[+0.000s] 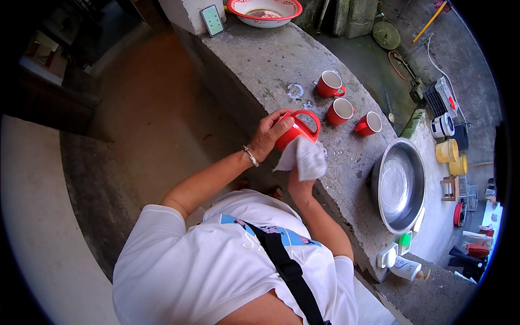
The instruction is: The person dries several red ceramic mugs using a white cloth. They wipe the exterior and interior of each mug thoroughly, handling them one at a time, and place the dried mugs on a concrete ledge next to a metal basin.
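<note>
My left hand [268, 135], with a silver bracelet at its wrist, is closed around a red mug [297, 131] in front of the concrete ledge. The mug lies tilted on its side, and its looped handle points up and away to the right. Against its lower side, my right hand [301, 181] holds a greyish-white cloth [309, 158], which covers most of those fingers. Beyond, three red mugs with pale insides stand upright on the ledge: a far mug [330, 84], a middle mug [341, 110] and a near-right mug [369, 124].
The concrete ledge [254, 59] bears a large metal basin [401, 187] at right, a red-rimmed enamel basin [265, 13] and a phone [212, 20] at the far end. A white bottle [406, 268] lies near a green-topped item [405, 240]. Yellow buckets [447, 151] stand beyond.
</note>
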`<state>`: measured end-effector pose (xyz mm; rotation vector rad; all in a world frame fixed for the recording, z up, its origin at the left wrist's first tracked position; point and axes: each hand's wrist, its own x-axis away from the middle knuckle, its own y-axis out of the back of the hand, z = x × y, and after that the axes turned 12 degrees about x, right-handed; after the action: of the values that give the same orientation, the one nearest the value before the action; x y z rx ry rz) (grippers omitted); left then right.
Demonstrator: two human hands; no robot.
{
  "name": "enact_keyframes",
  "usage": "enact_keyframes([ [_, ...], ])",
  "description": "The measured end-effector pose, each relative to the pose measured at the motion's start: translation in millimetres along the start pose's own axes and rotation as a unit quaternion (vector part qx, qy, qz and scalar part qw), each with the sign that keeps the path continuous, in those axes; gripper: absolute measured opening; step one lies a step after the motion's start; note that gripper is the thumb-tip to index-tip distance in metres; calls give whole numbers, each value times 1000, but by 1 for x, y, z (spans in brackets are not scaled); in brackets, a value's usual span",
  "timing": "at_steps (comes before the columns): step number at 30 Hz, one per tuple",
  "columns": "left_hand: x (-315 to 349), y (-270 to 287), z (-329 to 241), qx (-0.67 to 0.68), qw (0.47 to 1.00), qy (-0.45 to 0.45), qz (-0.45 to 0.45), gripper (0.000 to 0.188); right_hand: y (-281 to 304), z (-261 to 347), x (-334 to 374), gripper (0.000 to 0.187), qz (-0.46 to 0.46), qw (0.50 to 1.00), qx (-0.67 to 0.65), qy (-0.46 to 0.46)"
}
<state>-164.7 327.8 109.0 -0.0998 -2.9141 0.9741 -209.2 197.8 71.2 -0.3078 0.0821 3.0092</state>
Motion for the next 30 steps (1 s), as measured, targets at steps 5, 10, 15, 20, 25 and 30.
enact_keyframes([
  [5,-2,8,-15,98,969,229,-4,47,18,3,-19,48,219,887,271,303],
  [10,0,10,-7,-27,994,35,96,73,16,32,-14,35,85,990,10,-115],
  [15,-9,14,-17,-207,963,-84,151,62,-7,47,-19,22,-73,929,-263,-249],
  [20,-14,7,-10,-77,993,52,71,43,3,14,-1,37,100,993,67,4],
  [25,-16,2,-12,33,966,251,46,49,23,14,-13,45,128,948,206,205],
  [30,-12,7,-4,-104,980,67,153,70,18,48,-27,25,-22,919,-297,-260],
])
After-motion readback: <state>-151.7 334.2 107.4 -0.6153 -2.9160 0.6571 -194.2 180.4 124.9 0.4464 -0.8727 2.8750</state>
